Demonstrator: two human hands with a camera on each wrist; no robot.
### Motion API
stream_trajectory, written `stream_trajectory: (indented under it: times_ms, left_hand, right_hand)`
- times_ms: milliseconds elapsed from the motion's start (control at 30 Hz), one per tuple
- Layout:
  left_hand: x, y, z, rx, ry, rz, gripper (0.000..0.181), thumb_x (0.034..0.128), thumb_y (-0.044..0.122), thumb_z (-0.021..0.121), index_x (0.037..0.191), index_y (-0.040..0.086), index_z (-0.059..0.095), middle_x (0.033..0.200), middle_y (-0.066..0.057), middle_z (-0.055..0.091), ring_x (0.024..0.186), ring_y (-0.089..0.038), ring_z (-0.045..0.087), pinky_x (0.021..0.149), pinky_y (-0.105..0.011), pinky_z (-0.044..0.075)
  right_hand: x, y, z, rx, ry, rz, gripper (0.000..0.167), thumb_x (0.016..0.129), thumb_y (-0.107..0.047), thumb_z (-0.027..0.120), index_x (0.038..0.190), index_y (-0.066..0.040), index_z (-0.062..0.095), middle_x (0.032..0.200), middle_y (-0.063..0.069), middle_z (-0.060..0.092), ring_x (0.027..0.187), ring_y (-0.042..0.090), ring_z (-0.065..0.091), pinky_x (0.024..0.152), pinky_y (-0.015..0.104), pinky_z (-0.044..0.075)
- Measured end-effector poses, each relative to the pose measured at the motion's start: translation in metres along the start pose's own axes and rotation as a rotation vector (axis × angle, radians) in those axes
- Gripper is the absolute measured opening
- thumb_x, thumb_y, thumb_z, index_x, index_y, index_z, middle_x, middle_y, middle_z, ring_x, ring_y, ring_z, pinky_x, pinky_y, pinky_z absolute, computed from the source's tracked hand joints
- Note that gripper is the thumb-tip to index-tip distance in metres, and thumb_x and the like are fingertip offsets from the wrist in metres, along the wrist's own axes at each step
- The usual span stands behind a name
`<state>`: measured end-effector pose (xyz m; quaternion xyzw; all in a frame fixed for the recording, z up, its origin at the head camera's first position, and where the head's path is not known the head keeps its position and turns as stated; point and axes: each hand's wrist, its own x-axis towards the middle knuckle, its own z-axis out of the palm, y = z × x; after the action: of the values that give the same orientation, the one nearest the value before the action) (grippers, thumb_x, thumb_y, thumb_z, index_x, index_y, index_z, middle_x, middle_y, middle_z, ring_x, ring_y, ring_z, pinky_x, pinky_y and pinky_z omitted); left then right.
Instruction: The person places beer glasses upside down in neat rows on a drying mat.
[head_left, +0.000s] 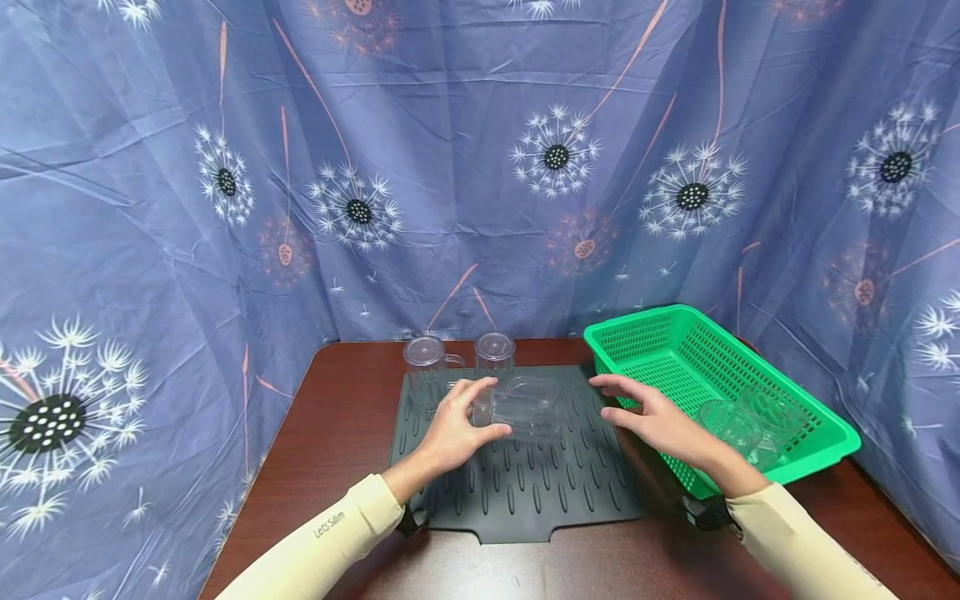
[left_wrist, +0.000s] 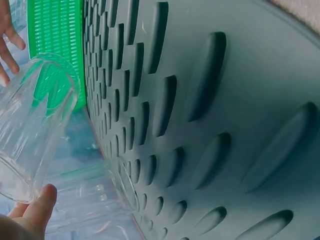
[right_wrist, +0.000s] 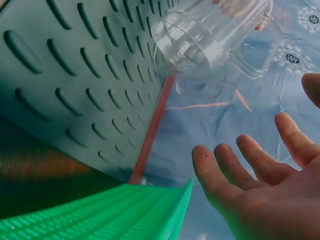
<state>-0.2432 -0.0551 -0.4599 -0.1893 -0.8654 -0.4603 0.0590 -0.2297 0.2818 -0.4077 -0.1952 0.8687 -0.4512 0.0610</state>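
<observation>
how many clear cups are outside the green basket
3: one held cup in the left hand over the grey mat, plus a left cup and a right cup standing near the mat's far edge.

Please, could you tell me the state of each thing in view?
Mat: lying flat on the table.
Basket: upright, holding clear glassware.
Held mug: tilted sideways, raised off the mat.
Rear left mug: standing, apparently upside down.
Rear right mug: standing, apparently upside down.
Left hand: gripping the held mug.
Right hand: holding nothing.
Curtain: hanging, creased.
</observation>
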Motion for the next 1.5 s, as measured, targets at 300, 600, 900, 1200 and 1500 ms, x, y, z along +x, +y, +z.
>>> stream_trajectory:
  times_ms: [300,600,900,1200,1500]
  left_hand:
    - [0.004,0.006,-0.001,0.07,-0.001,0.025,0.074,0.0796,0.042,0.085,0.145,0.04,0.051,0.128,0.007,0.053,0.112,-0.018,0.054,0.092,-0.043,0.047]
    - [0.009,0.01,0.001,0.121,-0.005,0.058,0.072,0.0816,0.043,0.083,0.146,0.041,0.05,0.126,0.007,0.052,0.121,-0.02,0.049,0.096,-0.046,0.047]
    - [0.015,0.014,0.005,0.154,-0.003,0.084,0.071,0.0828,0.044,0.081,0.146,0.039,0.051,0.131,0.006,0.05,0.125,-0.019,0.046,0.098,-0.048,0.046]
    - [0.018,0.022,0.008,0.152,-0.012,0.123,0.07,0.0847,0.043,0.08,0.147,0.038,0.05,0.134,0.006,0.048,0.122,-0.017,0.045,0.094,-0.047,0.048]
    - [0.023,0.029,0.009,0.173,-0.008,0.156,0.072,0.0834,0.043,0.081,0.148,0.037,0.05,0.133,0.006,0.049,0.122,-0.016,0.045,0.094,-0.045,0.049]
  right_hand:
    - [-0.015,0.0,-0.014,-0.221,0.119,-0.157,0.041,0.101,-0.025,0.063,0.14,-0.023,0.055,0.144,0.001,0.055,0.128,0.001,0.049,0.099,0.021,0.047]
    - [-0.03,0.011,-0.033,-0.408,0.226,-0.191,0.043,0.097,-0.018,0.069,0.138,-0.02,0.058,0.147,0.012,0.052,0.135,0.038,0.044,0.097,0.059,0.04]
    - [-0.043,0.024,-0.045,-0.611,0.269,-0.165,0.043,0.095,-0.028,0.07,0.136,-0.018,0.059,0.149,0.019,0.048,0.133,0.043,0.041,0.092,0.064,0.04]
    - [-0.049,0.036,-0.051,-0.76,0.297,-0.167,0.049,0.092,-0.035,0.073,0.136,-0.016,0.06,0.146,0.022,0.05,0.129,0.047,0.045,0.096,0.069,0.034]
    - [-0.05,0.048,-0.052,-0.829,0.208,-0.059,0.06,0.095,-0.052,0.065,0.141,-0.015,0.057,0.15,0.024,0.045,0.133,0.052,0.04,0.099,0.073,0.033]
